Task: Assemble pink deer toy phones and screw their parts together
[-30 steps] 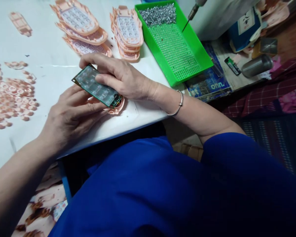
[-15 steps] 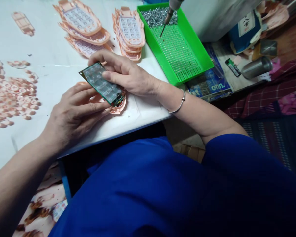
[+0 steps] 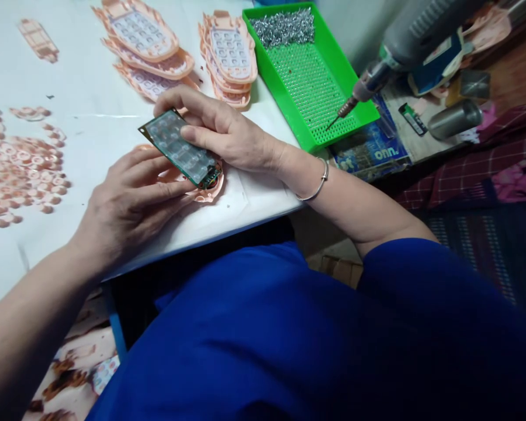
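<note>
Circuit board (image 3: pixel 182 146) and left hand (image 3: pixel 120 202) partly hide 1 pink shell (image 3: pixel 207 197).

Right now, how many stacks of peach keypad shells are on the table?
2: one stack beside the green tray, another stack left of that, partly hidden by the right hand.

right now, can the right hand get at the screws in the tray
Probably, though the right hand holds the board: the tray is open on top, the screwdriver points at its near end, away from the screws, and the shells partly in between look low enough to reach over.
</note>
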Demonstrator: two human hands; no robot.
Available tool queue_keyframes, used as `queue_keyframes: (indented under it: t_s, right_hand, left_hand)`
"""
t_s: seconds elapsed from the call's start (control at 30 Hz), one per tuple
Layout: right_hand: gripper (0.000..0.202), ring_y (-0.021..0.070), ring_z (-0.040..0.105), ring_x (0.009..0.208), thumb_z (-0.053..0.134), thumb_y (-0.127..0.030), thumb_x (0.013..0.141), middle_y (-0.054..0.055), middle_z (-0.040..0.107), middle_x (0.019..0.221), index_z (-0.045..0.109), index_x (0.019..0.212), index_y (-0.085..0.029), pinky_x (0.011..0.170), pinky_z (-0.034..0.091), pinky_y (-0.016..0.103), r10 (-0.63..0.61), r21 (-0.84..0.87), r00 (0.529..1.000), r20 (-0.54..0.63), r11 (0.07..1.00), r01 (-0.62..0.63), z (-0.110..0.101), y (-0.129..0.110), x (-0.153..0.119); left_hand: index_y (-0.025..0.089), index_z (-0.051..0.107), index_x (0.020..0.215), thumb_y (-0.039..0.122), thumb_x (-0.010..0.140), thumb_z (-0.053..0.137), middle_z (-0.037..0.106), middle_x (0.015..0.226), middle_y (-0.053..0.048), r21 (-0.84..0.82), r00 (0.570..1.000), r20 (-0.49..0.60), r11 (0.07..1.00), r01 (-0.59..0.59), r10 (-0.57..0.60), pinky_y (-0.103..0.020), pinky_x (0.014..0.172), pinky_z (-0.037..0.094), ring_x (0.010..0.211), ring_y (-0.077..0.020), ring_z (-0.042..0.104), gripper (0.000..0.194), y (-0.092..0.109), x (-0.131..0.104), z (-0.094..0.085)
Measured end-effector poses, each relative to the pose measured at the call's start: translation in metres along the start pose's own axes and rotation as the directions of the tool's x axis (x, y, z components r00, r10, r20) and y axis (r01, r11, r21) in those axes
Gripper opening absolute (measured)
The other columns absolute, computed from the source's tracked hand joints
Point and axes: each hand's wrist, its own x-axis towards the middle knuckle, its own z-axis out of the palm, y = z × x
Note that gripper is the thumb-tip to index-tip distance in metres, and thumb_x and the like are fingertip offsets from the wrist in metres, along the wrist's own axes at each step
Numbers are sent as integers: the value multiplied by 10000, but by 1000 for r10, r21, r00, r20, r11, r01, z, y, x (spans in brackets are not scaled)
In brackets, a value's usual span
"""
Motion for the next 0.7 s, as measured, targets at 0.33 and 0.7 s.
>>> queue_keyframes:
  t_s: [0.33, 0.7]
  right_hand:
    - [532, 87, 491, 1164, 236, -413, 921, -68, 592, 1105, 603, 882, -30, 982, 415, 147, -17, -110, 1000, -7, 994, 16, 2, -4, 3]
    - [433, 74, 552, 968, 303, -234, 868, -32, 592, 980, 546, 1172, -45, 976, 472, 209, 135, -475, 990, -33, 869, -135, 2, -22, 8]
  left_hand:
    - [309, 728, 1068, 315, 906, 659, 707, 1236, -28, 24, 1000, 17, 1000, 9, -9, -489, 1031, 513, 1264, -251, 597, 176, 1, -1, 0]
    - [265, 712, 936, 423, 843, 717, 729, 1041, 9, -75, 940, -80, 942, 327, -332, -325, 837, 581, 939, -177, 708, 183, 23, 1, -6]
